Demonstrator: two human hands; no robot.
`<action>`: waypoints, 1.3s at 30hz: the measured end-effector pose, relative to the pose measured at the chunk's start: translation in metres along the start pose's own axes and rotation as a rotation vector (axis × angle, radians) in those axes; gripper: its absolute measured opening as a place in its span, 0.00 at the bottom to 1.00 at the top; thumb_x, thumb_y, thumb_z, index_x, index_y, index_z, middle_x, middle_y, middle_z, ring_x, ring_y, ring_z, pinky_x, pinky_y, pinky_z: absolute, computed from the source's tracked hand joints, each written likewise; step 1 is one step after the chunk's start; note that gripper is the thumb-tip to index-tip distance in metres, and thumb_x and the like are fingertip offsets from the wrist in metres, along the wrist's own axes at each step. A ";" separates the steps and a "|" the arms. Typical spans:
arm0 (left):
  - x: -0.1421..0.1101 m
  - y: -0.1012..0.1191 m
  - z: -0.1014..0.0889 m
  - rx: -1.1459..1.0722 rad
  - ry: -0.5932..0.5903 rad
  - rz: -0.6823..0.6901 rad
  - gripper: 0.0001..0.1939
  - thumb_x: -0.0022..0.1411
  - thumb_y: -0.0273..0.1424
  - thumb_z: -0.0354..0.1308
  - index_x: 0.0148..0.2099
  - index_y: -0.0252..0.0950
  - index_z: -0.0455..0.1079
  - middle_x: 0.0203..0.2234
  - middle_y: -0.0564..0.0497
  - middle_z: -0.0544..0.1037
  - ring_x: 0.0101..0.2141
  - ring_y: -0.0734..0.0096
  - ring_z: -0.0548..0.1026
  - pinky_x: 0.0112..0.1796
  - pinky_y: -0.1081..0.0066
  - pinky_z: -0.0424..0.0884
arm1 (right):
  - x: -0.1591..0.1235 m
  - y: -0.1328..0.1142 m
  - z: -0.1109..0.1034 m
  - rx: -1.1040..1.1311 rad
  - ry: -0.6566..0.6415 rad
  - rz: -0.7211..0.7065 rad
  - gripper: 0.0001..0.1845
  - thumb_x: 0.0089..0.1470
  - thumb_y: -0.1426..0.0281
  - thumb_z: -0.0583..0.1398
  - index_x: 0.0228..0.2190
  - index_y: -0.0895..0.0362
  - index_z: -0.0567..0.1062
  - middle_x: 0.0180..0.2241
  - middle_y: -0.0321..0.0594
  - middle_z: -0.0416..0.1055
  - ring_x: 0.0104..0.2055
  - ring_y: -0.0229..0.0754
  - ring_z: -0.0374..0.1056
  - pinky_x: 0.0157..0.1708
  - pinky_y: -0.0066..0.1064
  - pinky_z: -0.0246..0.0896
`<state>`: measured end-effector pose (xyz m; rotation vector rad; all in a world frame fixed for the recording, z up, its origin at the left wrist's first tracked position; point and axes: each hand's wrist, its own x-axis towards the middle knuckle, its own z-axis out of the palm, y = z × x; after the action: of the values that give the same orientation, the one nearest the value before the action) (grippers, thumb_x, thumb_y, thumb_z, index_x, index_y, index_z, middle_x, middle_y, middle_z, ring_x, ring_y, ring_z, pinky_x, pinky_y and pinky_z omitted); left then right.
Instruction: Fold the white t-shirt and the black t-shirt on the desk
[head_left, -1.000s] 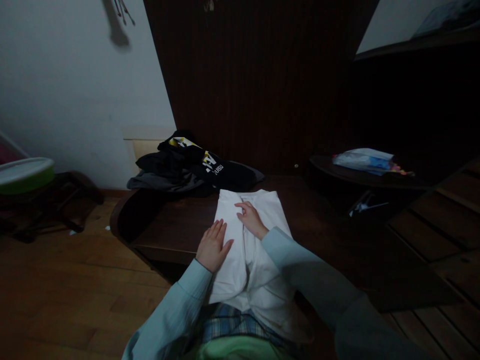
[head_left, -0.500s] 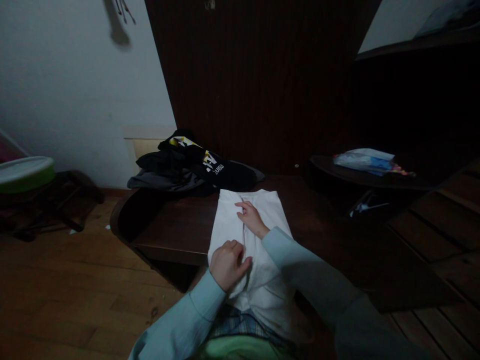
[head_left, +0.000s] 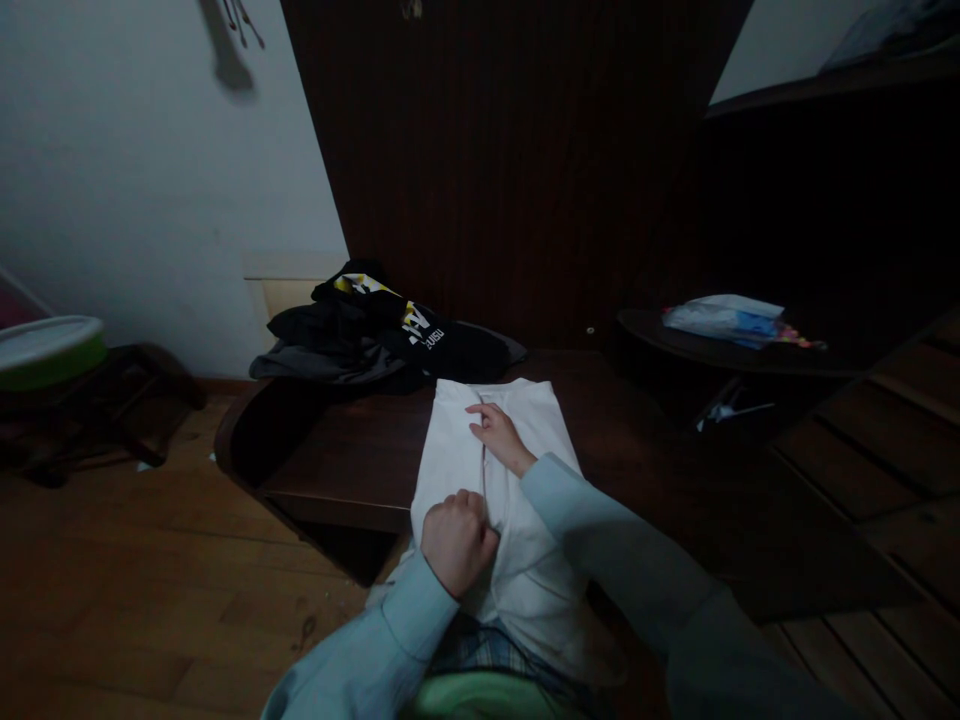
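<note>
A white garment (head_left: 527,420) lies over the dark wooden bench, its near end hanging down toward my lap. A lengthwise fold or opening runs along its middle. Stretched fingers of my right hand (head_left: 499,437) rest on the upper part of the garment, beside that middle line. Lower down, my left hand (head_left: 457,540) is curled closed against the cloth and seems to grip it, though the fingertips are hidden beneath the hand.
Dark clothes (head_left: 367,330), one with white and yellow print, are heaped at the back left of the bench (head_left: 337,460). On the right, a plastic packet (head_left: 731,318) sits on a rounded shelf. A green-and-white tub (head_left: 52,350) stands on a dark stool at far left.
My left hand has curled from a looser pose with the thumb out into a closed fist. Some white cloth now shows left of its wrist. My right hand stays nearly in place.
</note>
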<state>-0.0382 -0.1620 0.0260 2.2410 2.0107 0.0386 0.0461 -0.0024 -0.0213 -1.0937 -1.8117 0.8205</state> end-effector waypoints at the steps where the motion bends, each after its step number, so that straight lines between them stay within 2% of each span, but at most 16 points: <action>1: 0.000 -0.001 -0.001 -0.006 -0.001 0.009 0.09 0.51 0.30 0.48 0.35 0.34 0.65 0.30 0.47 0.71 0.33 0.63 0.71 0.31 0.69 0.64 | 0.000 0.000 0.000 0.008 0.002 0.004 0.14 0.40 0.75 0.55 0.33 0.55 0.72 0.29 0.33 0.60 0.23 0.32 0.54 0.27 0.27 0.54; 9: -0.003 0.001 -0.019 -0.039 0.031 0.022 0.08 0.52 0.31 0.47 0.33 0.36 0.65 0.29 0.49 0.73 0.31 0.67 0.72 0.30 0.71 0.64 | 0.002 0.007 0.002 0.154 -0.006 0.038 0.15 0.40 0.74 0.56 0.35 0.54 0.72 0.32 0.33 0.63 0.22 0.31 0.55 0.25 0.26 0.55; 14: 0.002 0.002 -0.010 -0.004 0.010 0.033 0.10 0.52 0.33 0.47 0.35 0.35 0.64 0.30 0.47 0.72 0.32 0.64 0.72 0.29 0.69 0.65 | 0.003 0.009 0.002 0.185 -0.005 0.045 0.15 0.40 0.73 0.56 0.35 0.54 0.73 0.33 0.34 0.64 0.22 0.31 0.56 0.26 0.26 0.56; 21: 0.004 -0.004 0.000 0.011 0.008 0.024 0.09 0.50 0.30 0.48 0.36 0.35 0.63 0.30 0.48 0.73 0.31 0.64 0.73 0.28 0.70 0.64 | 0.002 0.008 0.002 0.197 -0.005 0.051 0.15 0.40 0.73 0.56 0.34 0.54 0.72 0.33 0.34 0.65 0.21 0.30 0.55 0.23 0.25 0.55; 30: -0.001 -0.003 -0.021 -0.077 -0.009 0.029 0.07 0.52 0.30 0.46 0.33 0.37 0.63 0.27 0.49 0.74 0.31 0.65 0.73 0.29 0.71 0.63 | 0.000 -0.004 -0.001 0.276 0.012 0.000 0.15 0.40 0.74 0.54 0.34 0.56 0.71 0.36 0.36 0.63 0.21 0.29 0.52 0.20 0.24 0.51; 33: 0.001 0.001 -0.019 -0.088 -0.001 0.049 0.07 0.52 0.30 0.46 0.34 0.37 0.64 0.28 0.49 0.74 0.31 0.66 0.73 0.30 0.71 0.63 | 0.001 -0.003 -0.002 0.244 0.032 0.010 0.16 0.39 0.75 0.53 0.34 0.56 0.71 0.31 0.35 0.63 0.21 0.31 0.52 0.20 0.24 0.52; 39: 0.006 0.004 -0.003 -0.082 -0.047 0.120 0.09 0.50 0.29 0.47 0.36 0.37 0.64 0.31 0.48 0.75 0.32 0.66 0.72 0.32 0.70 0.64 | 0.002 0.004 -0.001 0.163 0.028 0.037 0.16 0.39 0.75 0.52 0.34 0.55 0.70 0.20 0.29 0.57 0.20 0.33 0.52 0.21 0.24 0.50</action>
<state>-0.0342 -0.1566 0.0292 2.2864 1.8147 0.0776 0.0478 0.0008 -0.0241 -1.0304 -1.6745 0.9532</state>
